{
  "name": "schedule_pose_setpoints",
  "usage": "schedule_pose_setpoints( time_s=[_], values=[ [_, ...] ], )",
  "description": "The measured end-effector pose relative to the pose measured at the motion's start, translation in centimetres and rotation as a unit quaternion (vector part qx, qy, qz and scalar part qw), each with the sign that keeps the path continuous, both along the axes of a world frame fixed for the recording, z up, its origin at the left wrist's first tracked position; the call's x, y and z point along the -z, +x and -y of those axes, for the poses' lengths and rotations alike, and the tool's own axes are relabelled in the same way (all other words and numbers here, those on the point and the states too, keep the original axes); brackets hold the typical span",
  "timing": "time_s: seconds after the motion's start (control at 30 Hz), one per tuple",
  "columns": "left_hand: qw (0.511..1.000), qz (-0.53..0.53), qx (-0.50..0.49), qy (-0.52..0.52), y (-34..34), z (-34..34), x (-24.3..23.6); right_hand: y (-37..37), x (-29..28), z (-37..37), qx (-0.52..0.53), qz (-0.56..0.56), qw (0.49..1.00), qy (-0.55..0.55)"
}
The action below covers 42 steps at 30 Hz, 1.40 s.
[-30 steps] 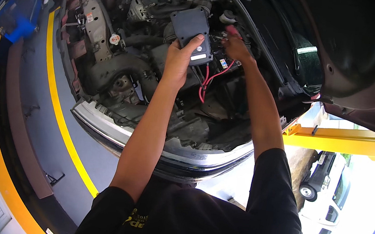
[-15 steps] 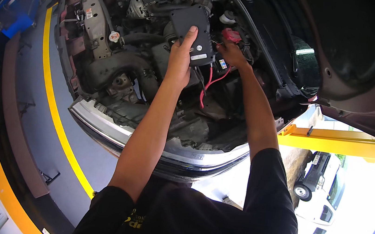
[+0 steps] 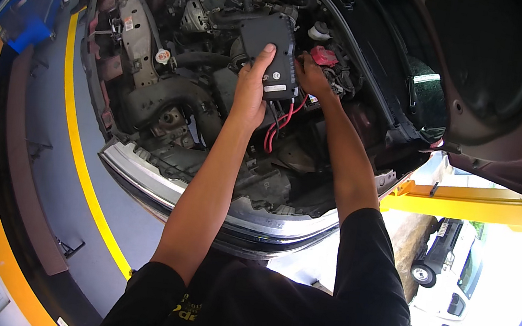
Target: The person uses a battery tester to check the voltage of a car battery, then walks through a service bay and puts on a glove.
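Observation:
In my left hand point(image 3: 251, 91) is a black rectangular device point(image 3: 265, 32), held with the thumb across its face. Red cables point(image 3: 282, 126) and darker leads hang from its lower end into the engine bay point(image 3: 205, 117). My right hand point(image 3: 312, 77) is beside the device's right edge, just below a red plastic terminal cover point(image 3: 323, 56), with fingers curled; what they grip is hidden. A white-capped reservoir point(image 3: 318, 30) sits above the red cover.
The raised hood point(image 3: 492, 81) overhangs the right side. A yellow lift arm point(image 3: 464, 204) and a white vehicle point(image 3: 452, 304) are at lower right. A blue tool cart point(image 3: 31, 21) stands at far left beside the striped floor point(image 3: 84, 167).
My right hand has moved left from the red cover toward the device's edge, exposing the cover. The device has shifted slightly downward in view, still in my left hand.

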<state>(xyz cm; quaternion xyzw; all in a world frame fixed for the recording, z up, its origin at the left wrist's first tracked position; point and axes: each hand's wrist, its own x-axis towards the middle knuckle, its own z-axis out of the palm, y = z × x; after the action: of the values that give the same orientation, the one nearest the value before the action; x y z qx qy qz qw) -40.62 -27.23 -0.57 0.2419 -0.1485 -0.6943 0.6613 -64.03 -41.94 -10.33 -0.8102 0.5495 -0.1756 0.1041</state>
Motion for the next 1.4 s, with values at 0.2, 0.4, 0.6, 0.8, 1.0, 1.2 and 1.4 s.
schedule_pose_setpoints(
  time_s=[0.2,0.4,0.6,0.8,1.0,1.2,1.4],
  values=[
    [0.998,-0.058,-0.019,0.014,0.5,-0.1,-0.1,-0.3,0.5,0.2,0.062,-0.020,0.997,-0.028],
    [0.997,-0.065,-0.023,0.026,0.7,-0.1,-0.6,-3.9,-4.1,0.9,0.173,-0.067,0.983,0.002],
    [0.999,-0.037,-0.015,0.011,0.1,0.1,-0.2,-4.5,-7.3,3.8,0.152,-0.173,0.972,0.050],
    [0.999,-0.046,-0.008,-0.006,-0.4,0.2,0.2,-5.6,-6.8,5.8,0.187,-0.215,0.955,0.079],
    [0.999,-0.042,-0.008,-0.011,0.0,0.3,0.5,-3.7,-7.1,6.1,0.176,-0.200,0.961,0.076],
    [0.999,-0.040,0.004,0.007,-0.7,0.3,0.6,-5.5,-5.4,8.1,0.207,-0.223,0.952,0.040],
    [0.999,-0.045,-0.008,-0.008,0.1,0.3,0.8,-3.5,-6.1,7.9,0.197,-0.241,0.947,0.074]
  ],
)
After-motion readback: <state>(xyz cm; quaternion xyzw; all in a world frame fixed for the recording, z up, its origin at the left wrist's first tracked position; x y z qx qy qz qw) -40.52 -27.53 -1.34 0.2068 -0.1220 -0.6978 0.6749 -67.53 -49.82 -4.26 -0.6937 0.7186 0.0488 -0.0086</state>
